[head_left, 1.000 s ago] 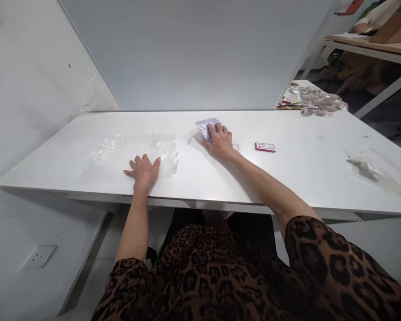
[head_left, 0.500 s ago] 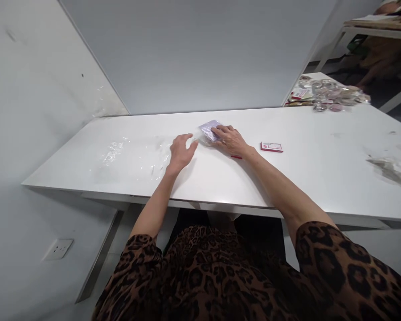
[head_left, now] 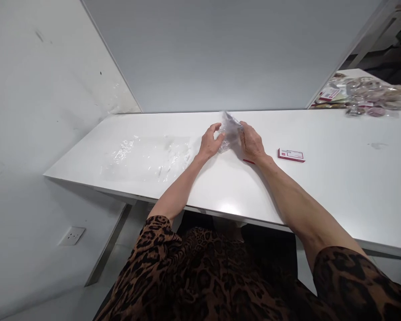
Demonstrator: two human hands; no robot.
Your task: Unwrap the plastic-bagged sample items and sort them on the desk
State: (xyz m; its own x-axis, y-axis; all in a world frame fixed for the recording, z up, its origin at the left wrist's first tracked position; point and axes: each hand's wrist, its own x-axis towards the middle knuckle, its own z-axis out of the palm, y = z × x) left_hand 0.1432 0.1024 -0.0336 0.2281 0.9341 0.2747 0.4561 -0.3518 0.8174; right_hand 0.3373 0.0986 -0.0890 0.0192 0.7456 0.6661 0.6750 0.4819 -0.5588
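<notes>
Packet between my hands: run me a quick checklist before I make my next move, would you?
1. Right hand holding the packet: ok, at its right side.
2. Left hand gripping it: cannot tell; fingertips are at its left side, contact unclear.
3. Packet lying flat on the table: not ok, it is tilted up.
4. Packet's opening found: cannot tell, too blurred.
5. Box clear of both hands: ok, it lies apart, right of the right hand.
6. Red item fully in sight: not ok, only an edge shows by the right hand.
</notes>
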